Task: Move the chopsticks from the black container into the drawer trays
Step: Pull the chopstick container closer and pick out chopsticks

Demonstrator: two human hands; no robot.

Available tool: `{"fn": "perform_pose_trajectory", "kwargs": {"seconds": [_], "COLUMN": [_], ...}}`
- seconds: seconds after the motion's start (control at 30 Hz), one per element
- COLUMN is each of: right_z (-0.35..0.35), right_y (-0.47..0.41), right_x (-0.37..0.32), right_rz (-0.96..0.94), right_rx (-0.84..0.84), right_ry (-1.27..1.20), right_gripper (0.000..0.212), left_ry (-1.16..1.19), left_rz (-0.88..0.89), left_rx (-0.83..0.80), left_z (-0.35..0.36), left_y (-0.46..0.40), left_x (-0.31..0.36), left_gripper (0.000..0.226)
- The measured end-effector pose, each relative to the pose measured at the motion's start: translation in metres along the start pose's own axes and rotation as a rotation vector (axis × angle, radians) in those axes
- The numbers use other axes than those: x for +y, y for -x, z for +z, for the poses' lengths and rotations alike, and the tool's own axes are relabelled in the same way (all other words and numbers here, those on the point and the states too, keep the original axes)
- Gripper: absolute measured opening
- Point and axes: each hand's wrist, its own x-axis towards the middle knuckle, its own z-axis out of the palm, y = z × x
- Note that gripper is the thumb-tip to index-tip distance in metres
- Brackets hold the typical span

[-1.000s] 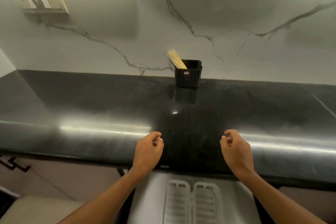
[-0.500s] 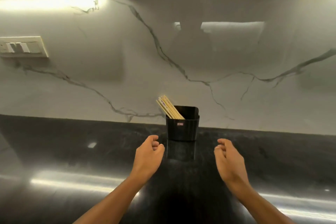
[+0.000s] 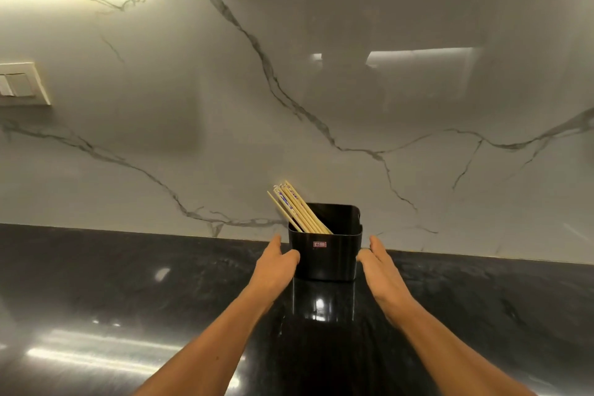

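- Black container (image 3: 324, 254) stands upright on the counter (image 3: 128, 283), against the marble wall.
- Chopsticks (image 3: 295, 210) lean left inside it, tops above the rim.
- Left hand (image 3: 278, 264) and right hand (image 3: 377, 262) flank its sides, fingers (image 3: 373, 244) apart, not clamped; contact unclear.
- Judgement: two-sided hold keeps it from tipping.

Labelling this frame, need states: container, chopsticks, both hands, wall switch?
container: upright on the counter, open top
chopsticks: in the container, leaning left
left hand: open, at the container's left side
right hand: open, at its right side
switch: position unclear
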Motion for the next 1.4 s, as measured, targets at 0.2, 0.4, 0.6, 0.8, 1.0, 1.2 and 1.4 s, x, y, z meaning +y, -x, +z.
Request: {"fn": "perform_pose_trajectory", "kwargs": {"seconds": [0.2,0.4,0.6,0.8,1.0,1.2,1.4], "right_z": [0.001,-0.001,-0.005,-0.009,-0.013,-0.012,-0.009], "right_y": [-0.024,-0.030,-0.005,0.058,0.151,0.247,0.316], "right_x": [0.005,0.007,0.010,0.015,0.020,0.019,0.024], "right_rz": [0.077,0.098,0.086,0.058,0.078,0.105,0.140], "right_rx": [-0.071,-0.181,-0.232,-0.267,-0.248,-0.216,-0.168], "right_ry": [-0.021,0.001,0.009,-0.026,-0.028,-0.016,0.009], "right_gripper": [0.072,0.079,0.083,0.080,0.077,0.078,0.080], "left_ry": [0.118,0.136,0.129,0.138,0.128,0.133,0.080], "left_rz": [0.025,0.031,0.053,0.062,0.047,0.019,-0.001], "left_rx": [-0.089,-0.130,-0.146,-0.177,-0.203,-0.228,-0.245], "left_z": [0.008,0.009,0.003,-0.007,-0.015,-0.028,-0.039], "left_y": [-0.018,-0.020,0.010,0.075,0.162,0.252,0.316], "left_x": [0.006,0.002,-0.009,-0.021,-0.031,-0.042,-0.053], "left_gripper": [0.056,0.065,0.064,0.065,0.069,0.069,0.065]}}
